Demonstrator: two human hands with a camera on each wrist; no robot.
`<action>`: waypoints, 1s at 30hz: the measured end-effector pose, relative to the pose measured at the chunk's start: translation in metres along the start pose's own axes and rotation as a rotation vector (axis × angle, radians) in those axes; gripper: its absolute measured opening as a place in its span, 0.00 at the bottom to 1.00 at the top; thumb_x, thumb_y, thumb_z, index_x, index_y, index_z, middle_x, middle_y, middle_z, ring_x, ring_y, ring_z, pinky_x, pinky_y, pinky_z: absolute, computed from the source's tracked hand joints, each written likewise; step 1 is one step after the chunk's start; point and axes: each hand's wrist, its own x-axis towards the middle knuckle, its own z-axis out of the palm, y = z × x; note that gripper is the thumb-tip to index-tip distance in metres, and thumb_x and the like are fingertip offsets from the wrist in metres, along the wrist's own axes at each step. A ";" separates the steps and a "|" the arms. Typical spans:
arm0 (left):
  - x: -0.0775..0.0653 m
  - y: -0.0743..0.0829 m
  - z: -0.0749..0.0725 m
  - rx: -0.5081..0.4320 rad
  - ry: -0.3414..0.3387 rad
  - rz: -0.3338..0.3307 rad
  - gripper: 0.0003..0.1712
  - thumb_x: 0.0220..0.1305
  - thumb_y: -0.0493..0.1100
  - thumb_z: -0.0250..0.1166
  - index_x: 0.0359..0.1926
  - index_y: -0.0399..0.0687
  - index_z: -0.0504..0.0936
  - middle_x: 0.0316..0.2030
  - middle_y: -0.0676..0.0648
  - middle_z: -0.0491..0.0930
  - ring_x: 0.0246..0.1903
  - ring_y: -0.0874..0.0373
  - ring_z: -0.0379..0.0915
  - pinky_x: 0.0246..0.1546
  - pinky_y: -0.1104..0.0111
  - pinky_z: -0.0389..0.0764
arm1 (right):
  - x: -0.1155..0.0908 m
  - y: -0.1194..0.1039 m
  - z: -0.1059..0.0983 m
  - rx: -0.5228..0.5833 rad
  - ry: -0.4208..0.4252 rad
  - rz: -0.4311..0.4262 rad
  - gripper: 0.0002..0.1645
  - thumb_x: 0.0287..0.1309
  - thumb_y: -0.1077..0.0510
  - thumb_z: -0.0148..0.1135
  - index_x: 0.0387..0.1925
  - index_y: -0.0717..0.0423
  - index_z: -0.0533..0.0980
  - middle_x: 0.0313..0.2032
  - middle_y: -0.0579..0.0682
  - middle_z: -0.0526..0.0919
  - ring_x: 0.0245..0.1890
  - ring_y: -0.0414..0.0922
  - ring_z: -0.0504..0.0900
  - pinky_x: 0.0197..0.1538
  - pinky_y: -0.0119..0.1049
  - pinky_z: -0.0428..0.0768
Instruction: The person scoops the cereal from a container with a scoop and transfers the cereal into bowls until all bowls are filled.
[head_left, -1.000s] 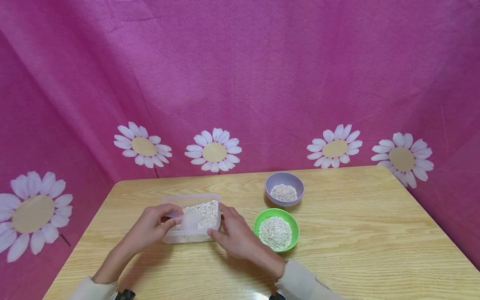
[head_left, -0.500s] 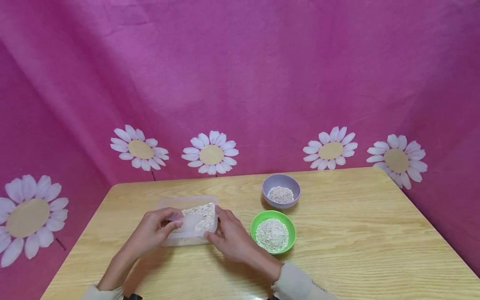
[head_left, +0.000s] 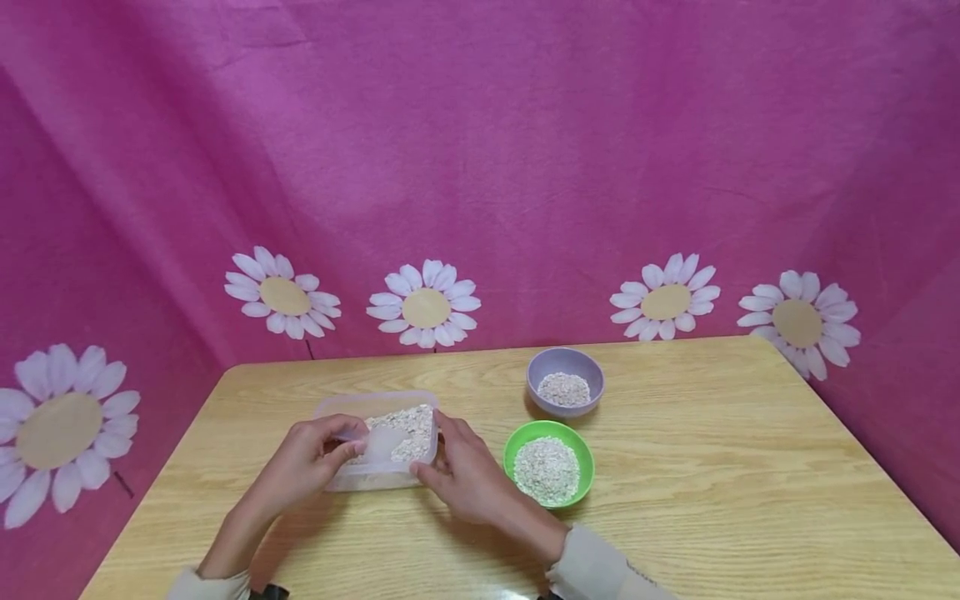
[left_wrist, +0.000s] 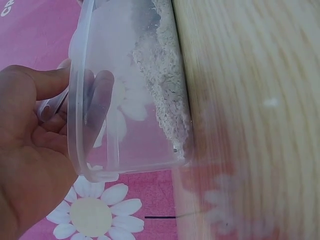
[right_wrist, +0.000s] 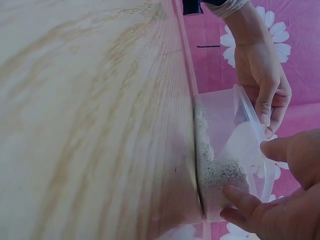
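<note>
A clear rectangular plastic container (head_left: 390, 481) stands on the table, partly filled with pale flakes (head_left: 415, 423) that look like oats and lie heaped toward its right end. My left hand (head_left: 303, 458) is over the container's left part, thumb and fingers pinching the handle of a translucent plastic scoop (head_left: 385, 443). The scoop's wide end dips among the flakes; its lower edge is hidden. At the container's right end my right hand (head_left: 471, 475) grips the corner. In the right wrist view its thumb lies at the rim and its fingertips (right_wrist: 235, 194) touch the wall.
Right of the container, a green bowl (head_left: 512, 454) holds a large heap of similar flakes, close to my right forearm. Behind it is a purple bowl (head_left: 534, 367) with a smaller heap. The wooden table (head_left: 712, 467) ends at a pink flowered cloth (head_left: 525, 167).
The head view shifts slightly. Both hands, the scoop and the container keep nearly the same places, and the bowls have not moved.
</note>
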 end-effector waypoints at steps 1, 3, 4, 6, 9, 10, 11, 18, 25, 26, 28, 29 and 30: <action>0.000 0.000 0.000 -0.004 0.002 0.001 0.07 0.71 0.34 0.71 0.48 0.39 0.89 0.38 0.50 0.89 0.34 0.69 0.76 0.36 0.73 0.81 | 0.000 0.000 0.000 0.000 0.002 0.002 0.48 0.72 0.51 0.70 0.80 0.68 0.59 0.67 0.60 0.76 0.56 0.47 0.76 0.64 0.48 0.79; 0.000 -0.001 0.001 -0.011 0.005 0.007 0.07 0.71 0.34 0.71 0.48 0.39 0.89 0.37 0.50 0.89 0.33 0.69 0.76 0.35 0.73 0.81 | 0.000 0.000 -0.001 0.005 0.005 0.005 0.48 0.72 0.51 0.70 0.80 0.68 0.59 0.67 0.60 0.77 0.57 0.48 0.76 0.67 0.50 0.78; 0.000 -0.001 0.001 -0.010 0.006 0.011 0.07 0.71 0.35 0.71 0.48 0.39 0.89 0.37 0.50 0.89 0.33 0.69 0.76 0.35 0.73 0.81 | 0.000 0.000 -0.001 0.010 0.004 0.007 0.48 0.72 0.51 0.70 0.80 0.68 0.59 0.67 0.60 0.77 0.59 0.48 0.76 0.68 0.51 0.77; 0.000 -0.002 0.001 -0.007 0.008 0.014 0.07 0.71 0.34 0.71 0.48 0.39 0.89 0.37 0.50 0.89 0.33 0.70 0.76 0.36 0.73 0.81 | 0.001 0.001 -0.001 0.023 0.001 0.011 0.48 0.72 0.51 0.70 0.81 0.67 0.59 0.69 0.60 0.76 0.61 0.50 0.76 0.70 0.52 0.76; 0.000 -0.001 0.000 0.000 0.008 0.011 0.07 0.70 0.33 0.72 0.47 0.40 0.89 0.37 0.50 0.89 0.34 0.69 0.77 0.36 0.73 0.82 | 0.001 0.001 -0.001 0.032 -0.003 0.004 0.48 0.72 0.52 0.70 0.81 0.68 0.59 0.71 0.62 0.74 0.64 0.52 0.76 0.73 0.54 0.74; 0.000 -0.001 0.000 0.000 0.006 0.007 0.07 0.70 0.33 0.72 0.47 0.40 0.89 0.38 0.50 0.89 0.34 0.69 0.77 0.37 0.73 0.82 | 0.001 0.001 -0.001 0.033 -0.002 0.000 0.48 0.72 0.52 0.70 0.81 0.69 0.58 0.71 0.63 0.74 0.65 0.52 0.76 0.74 0.55 0.74; 0.000 -0.001 0.000 -0.001 0.003 0.002 0.07 0.70 0.33 0.72 0.47 0.40 0.89 0.38 0.50 0.89 0.34 0.69 0.77 0.37 0.73 0.82 | 0.001 0.002 -0.002 0.032 -0.002 -0.005 0.48 0.72 0.52 0.70 0.80 0.69 0.58 0.71 0.64 0.74 0.65 0.52 0.76 0.73 0.55 0.74; -0.001 -0.001 -0.003 -0.025 -0.007 -0.019 0.07 0.71 0.35 0.71 0.47 0.40 0.89 0.38 0.50 0.89 0.34 0.68 0.77 0.37 0.73 0.82 | 0.000 0.002 -0.001 0.027 -0.004 0.000 0.48 0.72 0.51 0.70 0.81 0.68 0.59 0.70 0.63 0.75 0.63 0.51 0.77 0.71 0.53 0.76; -0.005 -0.008 -0.014 -0.092 0.022 -0.025 0.09 0.72 0.37 0.71 0.50 0.39 0.88 0.39 0.47 0.90 0.36 0.64 0.85 0.39 0.72 0.85 | 0.000 0.000 -0.009 0.050 0.005 -0.005 0.50 0.69 0.49 0.72 0.80 0.68 0.60 0.70 0.63 0.74 0.67 0.59 0.79 0.71 0.54 0.78; -0.006 -0.010 -0.016 -0.103 0.031 -0.032 0.09 0.72 0.37 0.70 0.50 0.39 0.87 0.39 0.46 0.90 0.36 0.63 0.86 0.39 0.72 0.84 | 0.000 0.000 -0.011 0.058 0.007 -0.008 0.50 0.69 0.49 0.72 0.80 0.68 0.60 0.71 0.64 0.74 0.69 0.60 0.79 0.71 0.55 0.78; -0.007 -0.014 -0.021 -0.125 0.053 -0.048 0.10 0.73 0.37 0.70 0.52 0.38 0.86 0.38 0.44 0.91 0.36 0.62 0.87 0.37 0.72 0.83 | 0.000 -0.001 -0.015 0.075 0.009 -0.011 0.51 0.68 0.49 0.73 0.80 0.68 0.59 0.72 0.65 0.73 0.70 0.62 0.78 0.71 0.55 0.79; -0.008 -0.016 -0.023 -0.137 0.066 -0.053 0.10 0.73 0.36 0.69 0.52 0.37 0.86 0.38 0.43 0.91 0.36 0.63 0.87 0.36 0.72 0.83 | 0.000 -0.001 -0.017 0.081 0.013 -0.015 0.51 0.68 0.49 0.73 0.80 0.68 0.60 0.72 0.65 0.73 0.70 0.63 0.78 0.70 0.55 0.79; -0.008 -0.018 -0.026 -0.148 0.080 -0.053 0.11 0.73 0.35 0.69 0.53 0.36 0.86 0.39 0.41 0.91 0.36 0.65 0.86 0.36 0.72 0.82 | 0.000 -0.001 -0.019 0.090 0.015 -0.018 0.51 0.68 0.50 0.73 0.80 0.68 0.60 0.72 0.65 0.72 0.71 0.63 0.78 0.70 0.54 0.80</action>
